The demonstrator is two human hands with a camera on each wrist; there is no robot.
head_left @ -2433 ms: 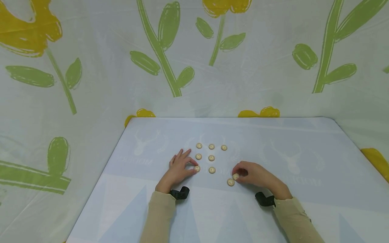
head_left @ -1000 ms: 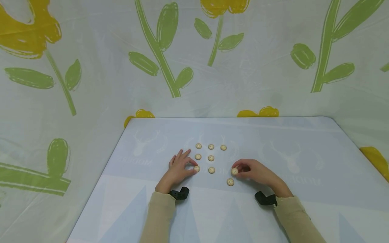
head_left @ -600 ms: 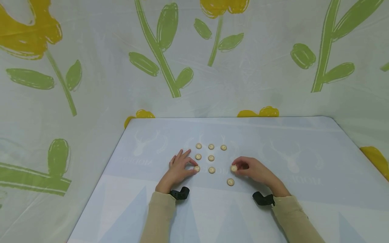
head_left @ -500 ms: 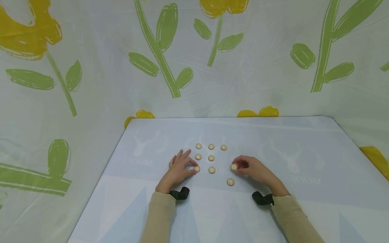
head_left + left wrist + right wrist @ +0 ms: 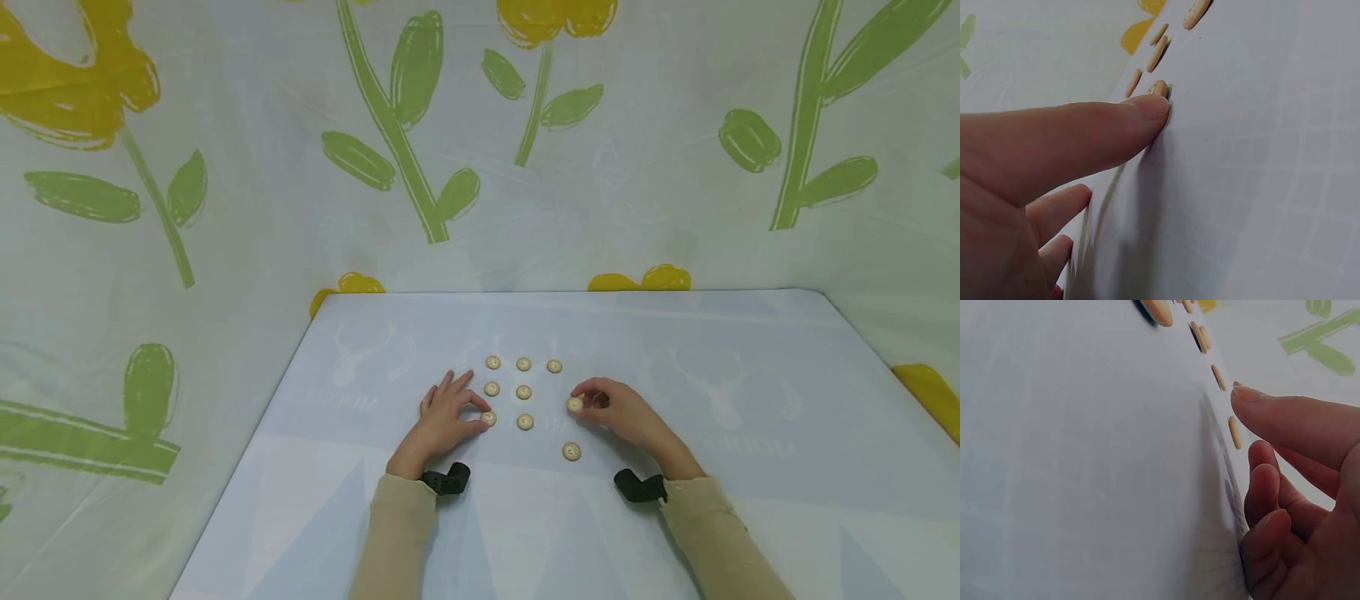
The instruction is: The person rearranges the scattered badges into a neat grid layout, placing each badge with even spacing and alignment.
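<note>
Small round wooden discs with dark markings lie on the pale table. My left hand [image 5: 442,421] pinches the front-left disc [image 5: 488,418] between thumb and index finger at the table surface, its other fingers spread. In the left wrist view the thumb covers much of that disc [image 5: 1160,87]. My right hand [image 5: 622,408] pinches another disc [image 5: 574,404] by its edge, right of the rows. In the right wrist view the thumb hides nearly all of it. Between the hands lies the front middle disc [image 5: 525,422].
Behind the hands are a back row of three discs, its middle disc [image 5: 523,364] among them, and two more, including a centre disc [image 5: 523,392]. One lone disc [image 5: 572,451] lies nearer the person. Flowered cloth [image 5: 600,183] hangs beyond the table [image 5: 750,333].
My right hand has carried its disc away from the lone near disc, farther up the table, past the front row's level. My left hand stays in place, pinching its disc.
</note>
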